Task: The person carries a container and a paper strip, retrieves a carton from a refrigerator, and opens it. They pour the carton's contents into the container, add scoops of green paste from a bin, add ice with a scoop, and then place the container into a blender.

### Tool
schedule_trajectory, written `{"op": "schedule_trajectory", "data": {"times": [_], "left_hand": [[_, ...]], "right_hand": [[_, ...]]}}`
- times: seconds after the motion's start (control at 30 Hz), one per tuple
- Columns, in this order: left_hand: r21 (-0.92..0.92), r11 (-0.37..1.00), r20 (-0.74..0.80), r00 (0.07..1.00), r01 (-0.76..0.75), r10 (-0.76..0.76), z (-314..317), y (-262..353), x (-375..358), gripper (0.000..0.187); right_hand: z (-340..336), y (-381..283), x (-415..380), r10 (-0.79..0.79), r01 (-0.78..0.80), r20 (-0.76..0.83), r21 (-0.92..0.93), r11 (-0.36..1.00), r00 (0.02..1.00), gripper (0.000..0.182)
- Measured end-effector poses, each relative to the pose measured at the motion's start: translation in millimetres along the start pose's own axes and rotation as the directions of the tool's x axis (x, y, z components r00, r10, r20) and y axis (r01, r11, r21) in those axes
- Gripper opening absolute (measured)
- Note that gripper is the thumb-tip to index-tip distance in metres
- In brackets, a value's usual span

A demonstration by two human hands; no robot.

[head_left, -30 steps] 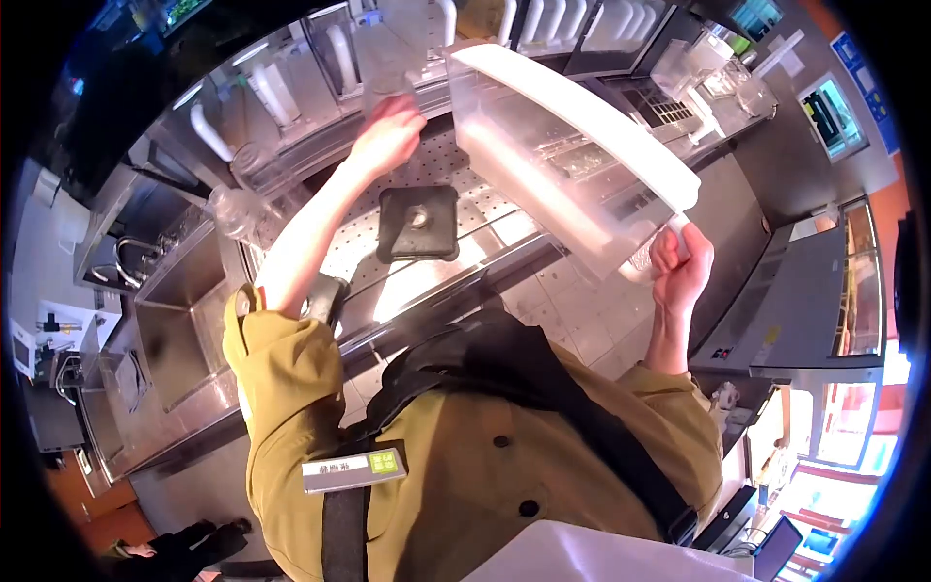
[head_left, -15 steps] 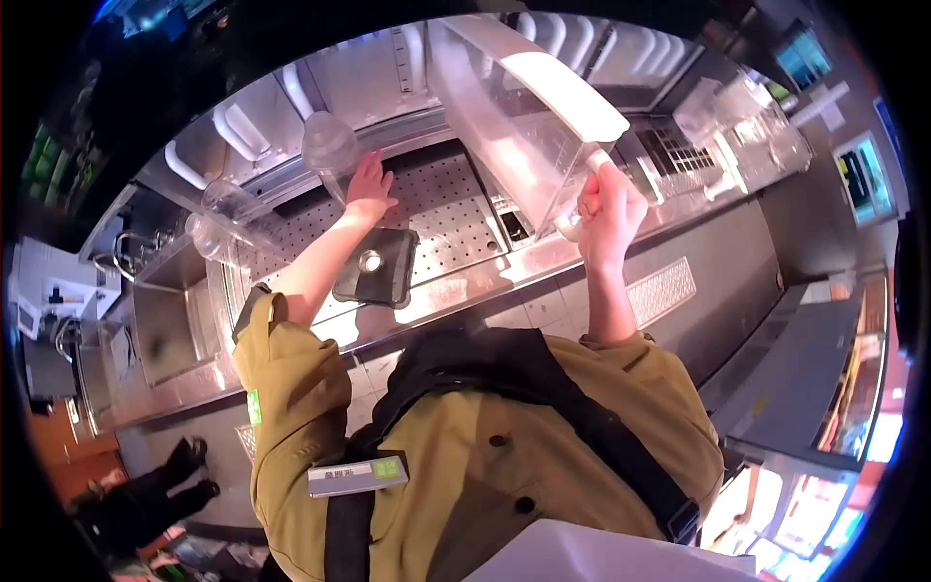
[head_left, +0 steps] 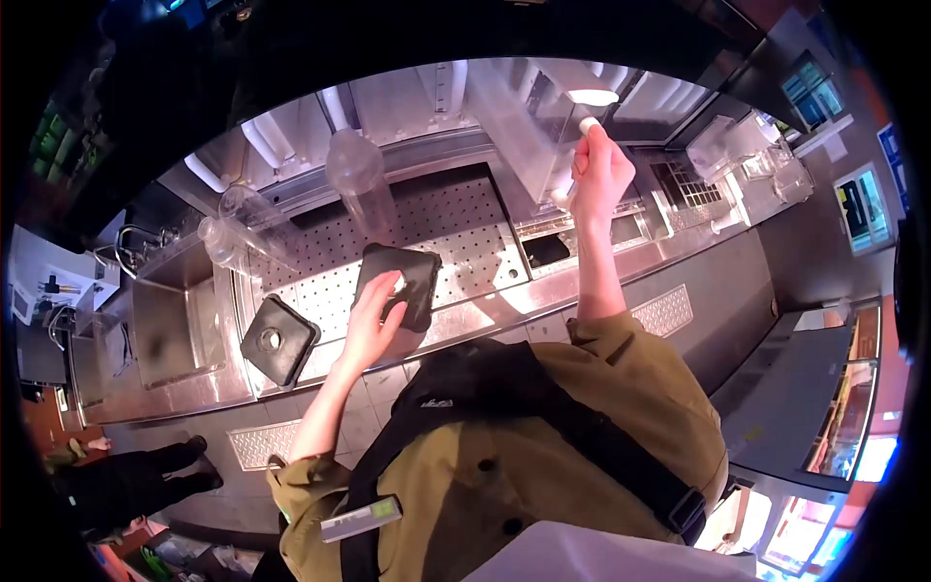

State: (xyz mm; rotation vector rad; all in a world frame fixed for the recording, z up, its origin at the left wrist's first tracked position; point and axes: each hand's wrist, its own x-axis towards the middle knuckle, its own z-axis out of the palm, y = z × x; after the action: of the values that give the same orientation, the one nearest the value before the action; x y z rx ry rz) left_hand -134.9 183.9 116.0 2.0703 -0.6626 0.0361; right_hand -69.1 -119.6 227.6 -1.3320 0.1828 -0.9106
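Note:
My left hand (head_left: 373, 325) lies on a square black lid (head_left: 412, 276) with a round light centre, its fingers spread over the lid's left part. That lid rests on the perforated metal tray (head_left: 451, 209) near the counter's front edge. A second black lid (head_left: 276, 339) lies farther left on the counter edge. Fingers closed, my right hand (head_left: 601, 175) grips the white handle of a large clear container (head_left: 514, 131), which stands tilted at the back of the counter. Behind the lids, clear bottle-shaped vessels (head_left: 359, 175) are on the tray.
A metal sink (head_left: 179, 325) is at the left. Several white-handled containers line the back wall. At the right are a black grate (head_left: 689, 184) and clear containers (head_left: 713, 145). Another person in dark clothes (head_left: 126, 485) is at the lower left.
My left hand has come back from the clear vessel to the black lid. The second lid, hidden before by my left arm, now shows. The large container has moved back toward the wall.

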Motion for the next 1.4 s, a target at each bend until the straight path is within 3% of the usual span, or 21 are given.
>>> {"op": "schedule_trajectory", "data": {"times": [0.1, 0.23, 0.27, 0.33, 0.4, 0.47, 0.57, 0.63, 0.77, 0.9, 1.03, 1.07, 1.13, 1.17, 1.2, 1.23, 1.27, 1.3, 1.33, 1.37, 1.4], "left_hand": [[-0.11, 0.989, -0.112, 0.988, 0.094, -0.107, -10.0, 7.5, -21.8, 0.038], [-0.245, 0.953, -0.144, 0.965, 0.181, -0.221, -15.9, 15.9, -35.9, 0.037], [-0.264, 0.948, -0.145, 0.965, 0.177, -0.22, -15.7, 15.1, -39.0, 0.037], [-0.298, 0.937, -0.14, 0.963, 0.18, -0.229, -15.7, 14.4, -43.6, 0.036], [-0.33, 0.923, -0.132, 0.958, 0.2, -0.255, -15.1, 17.5, -48.8, 0.036], [-0.397, 0.886, -0.152, 0.935, 0.239, -0.32, -15.4, 23.2, -50.9, 0.037], [-0.413, 0.863, -0.187, 0.9, 0.29, -0.393, -19.0, 29.2, -57.4, 0.036], [-0.409, 0.861, -0.23, 0.879, 0.302, -0.417, -19.6, 27.7, -63.8, 0.032], [-0.538, 0.754, -0.193, 0.816, 0.376, -0.545, -11.0, 20.7, -78.7, 0.028], [-0.522, 0.706, -0.196, 0.738, 0.479, -0.646, 5.8, 34.1, -69.2, 0.03], [-0.472, 0.833, -0.22, 0.876, 0.29, -0.429, 33.7, 68.8, -31.2, 0.037], [-0.395, 0.884, -0.207, 0.914, 0.248, -0.349, 42.2, 84.8, -23.0, 0.038], [-0.475, 0.871, -0.214, 0.943, 0.127, -0.255, 75.5, 115.5, -10.3, 0.037], [-0.524, 0.847, -0.211, 0.948, 0.095, -0.237, 96.4, 128.3, -3.7, 0.036], [-0.554, 0.825, -0.208, 0.942, 0.109, -0.265, 123.2, 129.9, -0.1, 0.033], [-0.566, 0.803, -0.193, 0.917, 0.186, -0.349, 153.8, 134.3, 6.8, 0.031], [-0.571, 0.776, -0.173, 0.884, 0.268, -0.433, 187.1, 140.3, 15.8, 0.029], [-0.572, 0.762, -0.154, 0.873, 0.302, -0.462, 223.6, 146.3, 27.6, 0.027], [-0.515, 0.8, -0.087, 0.909, 0.309, -0.407, 257.7, 156.5, 42.9, 0.028], [-0.528, 0.816, -0.126, 0.929, 0.233, -0.347, 296.4, 182.9, 65.9, 0.028], [-0.513, 0.831, 0.002, 0.969, 0.213, -0.247, 327.4, 194.7, 89.4, 0.026]], "right_hand": [[21.3, 2.9, -0.4, 0.078, -0.078, -0.012, -0.01, 0.997, 0.997, 0.031], [42.8, 24.3, 23.1, 0.004, -0.004, -0.001, -0.119, 0.993, 1.0, 0.031], [53.2, 27.6, 31.4, -0.011, 0.011, 0.019, 0.002, 1.0, 1.0, 0.031], [65.8, 42.4, 53.3, 0.039, -0.039, 0.003, -0.065, 0.997, 0.999, 0.033], [72.2, 80.6, 82.2, -0.082, 0.085, 0.028, -0.148, 0.985, 0.996, 0.037], [87.8, 100.6, 97.5, -0.059, 0.072, 0.055, -0.264, 0.962, 0.997, 0.038], [113.2, 127.8, 118.4, -0.494, 0.438, 0.009, -0.474, 0.764, 0.87, 0.035], [122.4, 140.0, 126.7, -0.562, 0.465, -0.01, -0.548, 0.695, 0.827, 0.036], [126.1, 165.2, 130.8, -0.466, 0.368, -0.02, -0.585, 0.723, 0.885, 0.038], [129.2, 183.2, 132.9, -0.411, 0.298, -0.042, -0.625, 0.722, 0.91, 0.041], [127.3, 191.6, 132.0, -0.318, 0.222, -0.028, -0.658, 0.719, 0.948, 0.043], [127.5, 181.1, 127.6, -0.266, 0.198, -0.007, -0.648, 0.736, 0.964, 0.044], [118.8, 145.2, 113.7, -0.092, 0.1, 0.048, -0.666, 0.74, 0.995, 0.054], [107.0, 129.1, 104.0, 0.046, 0.027, 0.097, -0.638, 0.77, 0.994, 0.06], [81.1, 105.9, 83.0, -0.159, 0.258, 0.205, -0.705, 0.661, 0.966, 0.062], [37.6, 87.7, 53.2, -0.088, 0.358, 0.409, -0.649, 0.671, 0.908, 0.058], [-17.3, 52.6, 44.3, 0.317, 0.326, 0.727, -0.594, 0.736, 0.61, 0.058], [-85.9, 30.8, 21.5, -0.032, 0.484, 0.774, -0.364, 0.796, 0.633, 0.056], [-155.2, 26.5, 6.1, -0.196, 0.465, 0.822, -0.092, 0.88, 0.535, 0.048], [-236.1, 12.9, -6.9, -0.195, 0.498, 0.856, -0.081, 0.864, 0.478, 0.041], [-305.7, 19.0, -9.0, -0.223, 0.626, 0.859, -0.137, 0.768, 0.461, 0.035]]}}
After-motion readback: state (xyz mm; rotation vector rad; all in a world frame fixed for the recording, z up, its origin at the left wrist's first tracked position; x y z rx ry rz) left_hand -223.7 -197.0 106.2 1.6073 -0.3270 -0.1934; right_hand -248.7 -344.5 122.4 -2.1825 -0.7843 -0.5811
